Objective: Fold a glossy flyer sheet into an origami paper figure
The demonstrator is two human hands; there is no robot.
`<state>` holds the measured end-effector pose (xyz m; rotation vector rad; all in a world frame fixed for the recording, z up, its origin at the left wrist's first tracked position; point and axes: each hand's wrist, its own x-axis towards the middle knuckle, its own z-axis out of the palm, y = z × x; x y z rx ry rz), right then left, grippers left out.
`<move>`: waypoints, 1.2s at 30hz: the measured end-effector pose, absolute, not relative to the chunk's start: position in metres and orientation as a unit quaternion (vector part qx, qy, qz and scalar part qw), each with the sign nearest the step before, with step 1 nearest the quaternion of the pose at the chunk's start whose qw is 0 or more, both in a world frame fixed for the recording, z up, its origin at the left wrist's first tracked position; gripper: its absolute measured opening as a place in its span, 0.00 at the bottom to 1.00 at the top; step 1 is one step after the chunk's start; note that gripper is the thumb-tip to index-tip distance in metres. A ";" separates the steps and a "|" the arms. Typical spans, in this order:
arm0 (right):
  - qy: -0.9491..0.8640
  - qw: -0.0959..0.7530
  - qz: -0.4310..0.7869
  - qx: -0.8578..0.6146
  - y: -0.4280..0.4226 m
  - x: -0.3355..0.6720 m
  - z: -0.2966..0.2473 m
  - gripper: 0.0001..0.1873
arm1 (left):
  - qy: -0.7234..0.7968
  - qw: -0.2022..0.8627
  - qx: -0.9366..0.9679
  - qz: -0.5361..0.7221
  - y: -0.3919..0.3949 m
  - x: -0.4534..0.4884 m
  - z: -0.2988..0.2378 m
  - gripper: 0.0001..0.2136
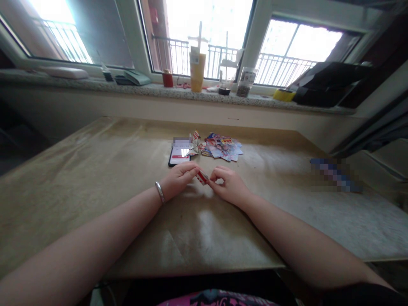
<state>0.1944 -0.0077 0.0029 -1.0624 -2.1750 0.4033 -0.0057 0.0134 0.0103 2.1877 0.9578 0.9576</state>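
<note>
Between my two hands is a small folded piece of red-and-white printed paper (202, 177). My left hand (179, 180), with a silver bracelet on its wrist, pinches the upper left end. At the other end, the thumb and forefinger of my right hand (230, 186) close on the corner. Just beyond my left hand lies a phone (179, 156) with a lit screen. Crumpled and folded paper pieces (198, 146) in similar colours sit against the phone's right side. Right of them, several printed picture cards (225, 148) are spread in an overlapping pile.
The wide tan tabletop (95, 170) reaches to the wall. A blurred blue printed item (334, 175) lies at its right. On the stone windowsill (143, 91) stand a tall yellow drink cup (197, 72), a red jar (167, 79), a clear container (246, 83) and a black bag (328, 85).
</note>
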 end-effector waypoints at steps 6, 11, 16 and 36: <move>-0.805 0.341 0.220 -0.434 0.000 0.196 -0.001 0.08 | 0.358 0.314 0.826 0.302 0.015 -0.004 0.009 0.13; -0.783 0.336 0.271 -0.448 0.004 0.196 -0.005 0.08 | 0.367 0.312 0.830 0.282 0.013 -0.001 0.007 0.12; -0.755 0.349 0.297 -0.469 0.002 0.193 -0.007 0.06 | 0.393 0.284 0.822 0.299 0.011 0.000 0.005 0.10; -0.823 0.305 0.220 -0.426 -0.002 0.196 -0.003 0.09 | 0.346 0.294 0.855 0.252 0.011 -0.002 0.006 0.17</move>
